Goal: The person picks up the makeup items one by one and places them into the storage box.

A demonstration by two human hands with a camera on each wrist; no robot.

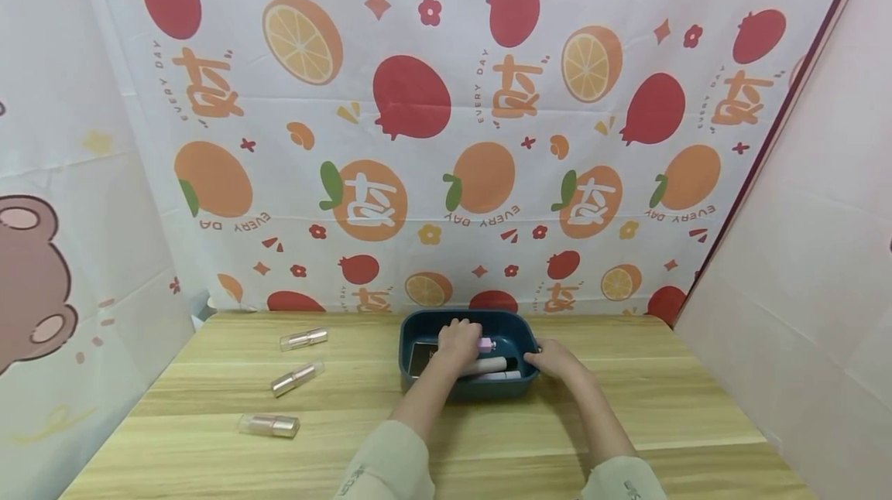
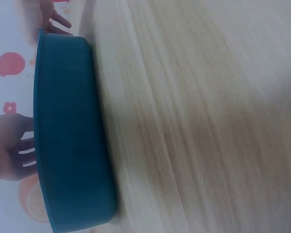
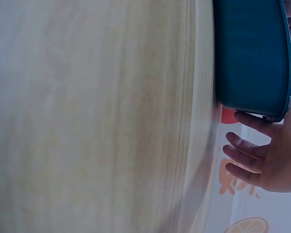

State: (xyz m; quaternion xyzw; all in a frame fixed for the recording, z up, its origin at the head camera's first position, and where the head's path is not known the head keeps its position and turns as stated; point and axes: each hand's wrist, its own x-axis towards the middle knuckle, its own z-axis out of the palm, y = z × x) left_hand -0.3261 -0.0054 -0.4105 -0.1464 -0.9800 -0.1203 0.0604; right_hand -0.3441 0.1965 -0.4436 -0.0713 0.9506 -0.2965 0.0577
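Observation:
A dark teal plastic bin [image 1: 468, 390] stands near the table's back edge. Inside are a black flat case [image 1: 421, 359], a white tube with a black cap [image 1: 488, 365], a slim white tube [image 1: 503, 375] and a small pink item [image 1: 485, 344]. My left hand [image 1: 458, 345] reaches down into the bin beside the pink item. In the left wrist view, the bin wall hides that hand's fingertips, so any hold is unseen. With thumb over the rim and index finger along the outside, my right hand [image 3: 276, 150] holds the bin's right end; its other fingers are spread.
Three clear-capped lipstick-like tubes lie apart on the left of the wooden table [image 1: 348, 438]: a back tube [image 1: 303, 339], a middle tube [image 1: 297, 378] and a front tube [image 1: 269, 425]. A fruit-printed curtain [image 1: 446, 268] hangs right behind the bin.

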